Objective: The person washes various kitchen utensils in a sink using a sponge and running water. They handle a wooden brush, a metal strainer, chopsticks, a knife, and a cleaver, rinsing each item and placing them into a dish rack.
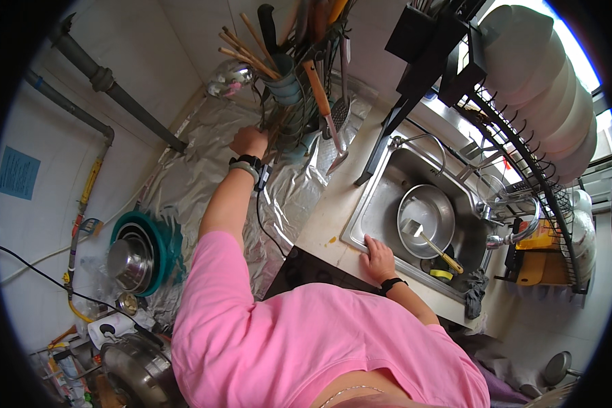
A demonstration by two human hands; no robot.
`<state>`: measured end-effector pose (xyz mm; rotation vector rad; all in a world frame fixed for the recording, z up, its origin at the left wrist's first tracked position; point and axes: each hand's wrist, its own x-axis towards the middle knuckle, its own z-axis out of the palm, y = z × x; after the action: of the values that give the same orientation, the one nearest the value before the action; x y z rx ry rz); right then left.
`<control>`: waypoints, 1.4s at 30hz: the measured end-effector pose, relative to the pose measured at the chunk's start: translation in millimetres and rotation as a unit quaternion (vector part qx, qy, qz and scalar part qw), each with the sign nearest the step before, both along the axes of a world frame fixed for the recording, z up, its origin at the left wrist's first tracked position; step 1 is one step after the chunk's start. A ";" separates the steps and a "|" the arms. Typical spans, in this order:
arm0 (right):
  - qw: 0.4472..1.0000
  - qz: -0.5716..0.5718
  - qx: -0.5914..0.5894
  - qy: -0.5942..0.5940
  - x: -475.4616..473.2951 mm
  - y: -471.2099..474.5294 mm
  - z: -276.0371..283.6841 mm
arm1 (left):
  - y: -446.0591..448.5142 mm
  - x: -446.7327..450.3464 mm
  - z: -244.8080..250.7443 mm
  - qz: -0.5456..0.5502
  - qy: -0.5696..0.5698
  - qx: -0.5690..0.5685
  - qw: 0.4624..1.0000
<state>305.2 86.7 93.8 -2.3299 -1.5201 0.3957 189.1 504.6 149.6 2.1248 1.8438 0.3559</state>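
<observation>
My left hand (250,142) reaches to the foot of a wire utensil rack (291,125), fingers curled. Its fingertips are hidden, so whether it grips anything does not show. Beside it in the rack, a grey-blue cup (285,84) carries wooden chopsticks (247,55). A wooden-handled spatula (317,89) and a slotted skimmer (340,115) hang on the rack's right side. My right hand (378,259) rests on the front rim of a steel sink (359,232), holding nothing. Inside the sink, a steel basin (423,196) has a yellow-handled brush (441,252) lying across it.
Crumpled foil (199,168) covers the counter on the left. A teal basin (158,245) with steel bowls leans at the left wall. A black dish rack (528,137) with white bowls (556,102) overhangs the sink. The faucet (520,229) curves in from the right. A black cable (265,224) crosses the foil.
</observation>
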 end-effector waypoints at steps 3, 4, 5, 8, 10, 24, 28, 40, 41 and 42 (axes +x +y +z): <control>1.000 -0.007 -0.009 0.007 -0.6 -0.2 -0.2 | -11.2 -3.6 2.7 -0.020 -0.045 -0.030 0.998; 1.000 -0.016 -0.019 0.009 -0.7 -0.3 -0.3 | -14.6 -4.9 3.3 -0.028 -0.039 -0.050 0.998; 1.000 -0.014 -0.019 -0.002 -0.7 -0.3 -0.3 | -17.2 -5.3 3.5 -0.034 -0.036 -0.064 0.997; 0.999 -0.014 -0.033 -0.003 -0.3 -0.2 -0.3 | -21.0 -9.2 -1.6 -0.045 -0.028 -0.016 0.998; 1.000 -0.003 -0.008 0.004 0.1 -0.1 0.0 | -16.9 -8.0 -8.2 -0.050 -0.063 0.038 0.996; 1.000 -0.005 0.013 0.002 -0.2 0.1 0.4 | -21.6 37.8 -5.5 0.082 -0.612 -0.449 0.646; 1.000 -0.005 0.013 -0.003 -0.2 -0.1 0.9 | -18.4 46.4 -1.9 0.105 -0.704 -0.429 0.556; 0.999 -0.007 0.033 -0.016 0.8 -3.2 -2.5 | -11.3 59.1 -5.7 0.217 -0.729 -0.394 0.515; 0.999 -0.008 0.037 -0.020 0.7 -3.6 -3.1 | -11.2 58.6 -5.8 0.211 -0.730 -0.392 0.518; 0.999 -0.013 0.021 -0.021 0.8 -4.0 -3.4 | -11.9 58.1 -5.7 0.207 -0.730 -0.386 0.525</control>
<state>306.1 82.7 90.3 -2.3362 -1.5008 0.3074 247.2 492.7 143.9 0.2275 0.9129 0.8316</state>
